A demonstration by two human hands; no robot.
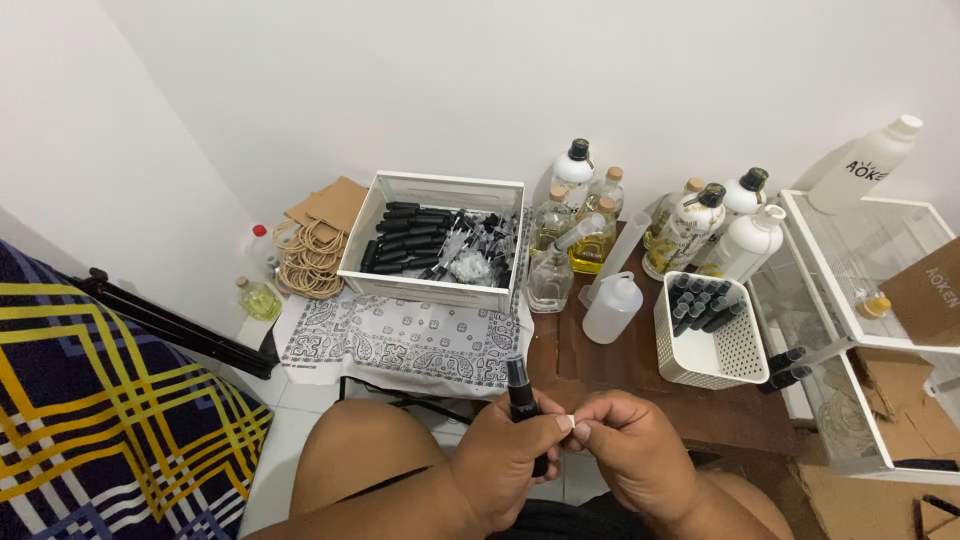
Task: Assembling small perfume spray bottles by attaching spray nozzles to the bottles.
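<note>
Head view, lower centre of the frame: a small black cylindrical spray bottle stands upright in the left hand, whose fingers are wrapped closed around its lower half while the cap end sticks up above the thumb; the right hand meets it from the right, thumb and forefinger pinched on a tiny white piece just beside the bottle, too small to identify; both hands hover over the person's bare knees. Beyond them, mid-frame, a white cloth with a black paisley print lies under a white rectangular plastic crate filled with more black bottles and clear sprayer parts; to its right, on a dark brown wooden surface, stands a cluster of clear glass bottles of yellow liquid with cork and black tops, a white squeeze bottle and a small white perforated basket holding black bottles; a white wire rack fills the right edge. At upper left lie brown paper bags with rope handles; a blue fabric with yellow stripes covers the lower left corner.
</note>
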